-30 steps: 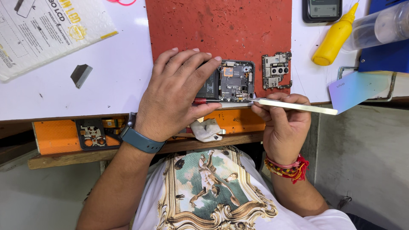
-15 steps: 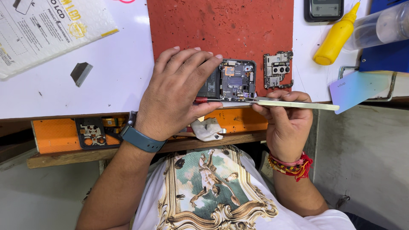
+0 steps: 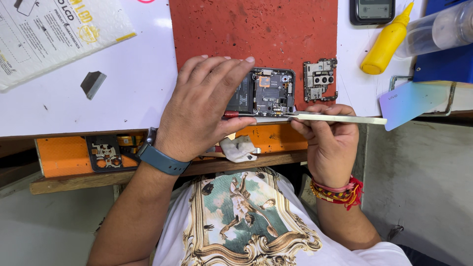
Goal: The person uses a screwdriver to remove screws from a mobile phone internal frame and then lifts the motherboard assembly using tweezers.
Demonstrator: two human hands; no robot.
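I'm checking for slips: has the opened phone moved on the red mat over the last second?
No. The opened phone sits at the same spot on the red mat, beside the loose camera board, under the left hand.

Red mat (image 3: 276, 29), yellow bottle (image 3: 384, 44), iridescent back cover (image 3: 411, 101).
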